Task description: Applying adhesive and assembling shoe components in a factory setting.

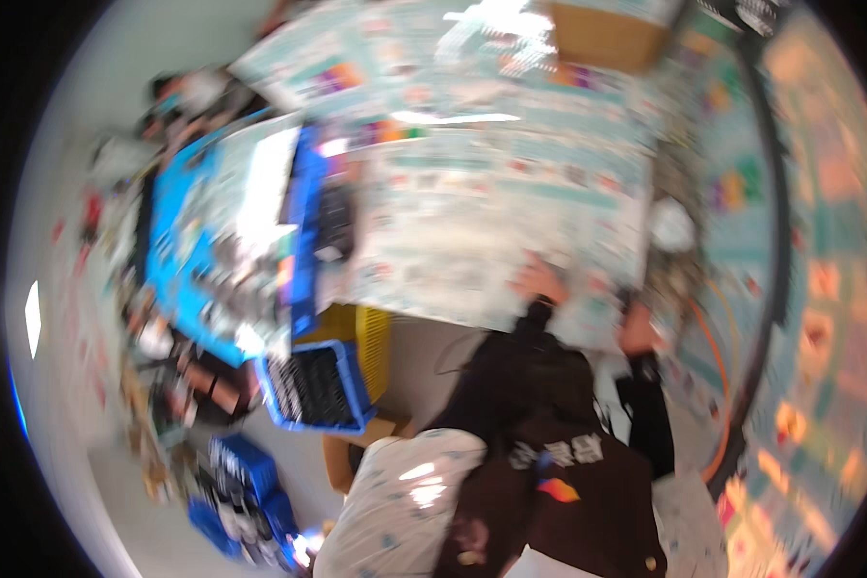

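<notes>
1. Head view, right of centre: left hand [541, 280] over worktop [433, 260]; blur hides its grip.
2. Right hand [638, 333], farther right: grip unclear; small dark object [626, 297] at its fingertips.
3. Blue basket [354, 387], left of centre: beside the worktop, presumably for easy reach.

Bright overall. Heavy smear across the white-and-green printed-sheet-covered table [472, 226]; dark brown cloth garment [588, 511] reads sharper. Blown-out glare far end and left. Warm orange cast right. Fisheye bends edges, corners black.
</notes>
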Demonstrator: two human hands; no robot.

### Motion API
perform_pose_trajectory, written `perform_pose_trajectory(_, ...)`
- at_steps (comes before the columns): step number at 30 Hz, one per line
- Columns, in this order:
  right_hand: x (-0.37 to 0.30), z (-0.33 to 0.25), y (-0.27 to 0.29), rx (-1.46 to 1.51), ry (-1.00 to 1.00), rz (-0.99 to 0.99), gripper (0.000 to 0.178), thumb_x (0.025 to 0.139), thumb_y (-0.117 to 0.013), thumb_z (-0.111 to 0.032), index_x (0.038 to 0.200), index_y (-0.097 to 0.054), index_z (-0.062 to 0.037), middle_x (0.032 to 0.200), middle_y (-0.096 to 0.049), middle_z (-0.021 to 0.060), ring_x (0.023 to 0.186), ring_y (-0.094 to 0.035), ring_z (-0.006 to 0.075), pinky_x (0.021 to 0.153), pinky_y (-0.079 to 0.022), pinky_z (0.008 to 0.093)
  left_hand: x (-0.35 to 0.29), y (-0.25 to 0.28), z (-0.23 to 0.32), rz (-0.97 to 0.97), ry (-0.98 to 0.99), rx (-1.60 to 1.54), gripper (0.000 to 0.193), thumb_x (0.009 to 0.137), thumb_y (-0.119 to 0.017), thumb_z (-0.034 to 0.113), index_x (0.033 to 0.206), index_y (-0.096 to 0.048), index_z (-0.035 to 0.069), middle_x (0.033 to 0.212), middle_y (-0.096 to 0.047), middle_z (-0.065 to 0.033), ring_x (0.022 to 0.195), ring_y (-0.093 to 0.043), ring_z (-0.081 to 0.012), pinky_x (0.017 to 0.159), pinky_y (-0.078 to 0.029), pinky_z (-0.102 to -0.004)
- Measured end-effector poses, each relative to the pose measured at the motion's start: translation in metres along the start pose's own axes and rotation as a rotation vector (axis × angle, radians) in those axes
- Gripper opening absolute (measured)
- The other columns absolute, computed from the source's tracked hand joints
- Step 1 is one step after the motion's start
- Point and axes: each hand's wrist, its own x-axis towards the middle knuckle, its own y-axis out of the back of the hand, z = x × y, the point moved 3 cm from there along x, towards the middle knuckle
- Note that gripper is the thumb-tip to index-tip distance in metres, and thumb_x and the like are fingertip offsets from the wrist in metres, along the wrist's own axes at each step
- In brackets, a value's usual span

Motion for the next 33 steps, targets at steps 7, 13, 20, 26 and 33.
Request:
perform_pose_trajectory(7,-0.016,-0.031,-0.005,-0.097,-0.242,-0.312,0.069,0.073,-0.067,-0.007,0.137,-0.041,0.0026,0.134,-0.045,0.0275,0.126,-0.042,0.0484,0.108,-0.037,0.0537,-0.008,0.102,-0.075,-0.116,-0.038,-0.177,0.131,0.063,-0.084,0.05,0.157,-0.011,-0.003,0.127,-0.053,-0.0228,0.116,-0.056,-0.0407,0.104,-0.036,-0.0596)
perform_pose_trajectory(13,0.013,-0.079,0.023,0.087,-0.177,-0.29,0.045,0.073,-0.069,-0.006,0.116,-0.058,0.0007,0.123,-0.054,0.0234,0.122,-0.047,0.0421,0.105,-0.037,0.0515,0.015,0.182,-0.337,0.072,0.371,-0.319,0.136,0.064,-0.083,0.063,0.156,-0.01,-0.007,0.13,-0.055,-0.0319,0.11,-0.063,-0.0442,0.089,-0.05,-0.0575)
perform_pose_trajectory(20,0.015,-0.172,0.021,0.038,-0.047,-0.258,0.034,0.08,-0.063,-0.004,0.113,-0.062,0.0003,0.115,-0.056,0.0211,0.108,-0.056,0.0403,0.095,-0.045,0.0481,-0.051,0.291,-0.739,0.347,1.379,-0.379,0.139,0.065,-0.077,0.077,0.157,-0.011,-0.004,0.137,-0.051,-0.0288,0.123,-0.056,-0.0383,0.103,-0.04,-0.0553)
perform_pose_trajectory(26,0.015,-0.247,0.074,0.043,-0.095,-0.134,0.029,0.075,-0.063,0.0,0.103,-0.067,-0.0025,0.104,-0.062,0.0178,0.102,-0.059,0.0333,0.085,-0.05,0.044,0.085,0.247,-0.781,0.413,1.532,-0.636,0.092,0.082,-0.071,0.062,0.145,-0.045,0.0,0.127,-0.06,-0.023,0.117,-0.059,-0.0345,0.104,-0.042,-0.0472)
perform_pose_trajectory(33,0.011,-0.353,0.199,0.183,-0.356,0.212,0.033,0.08,-0.065,-0.007,0.113,-0.062,-0.0061,0.12,-0.058,0.0184,0.119,-0.055,0.0385,0.099,-0.048,0.0438,0.126,0.261,-0.59,0.518,0.28,-0.556,0.084,0.084,-0.074,0.05,0.146,-0.045,0.0,0.128,-0.06,-0.0226,0.115,-0.06,-0.0372,0.102,-0.044,-0.0466)
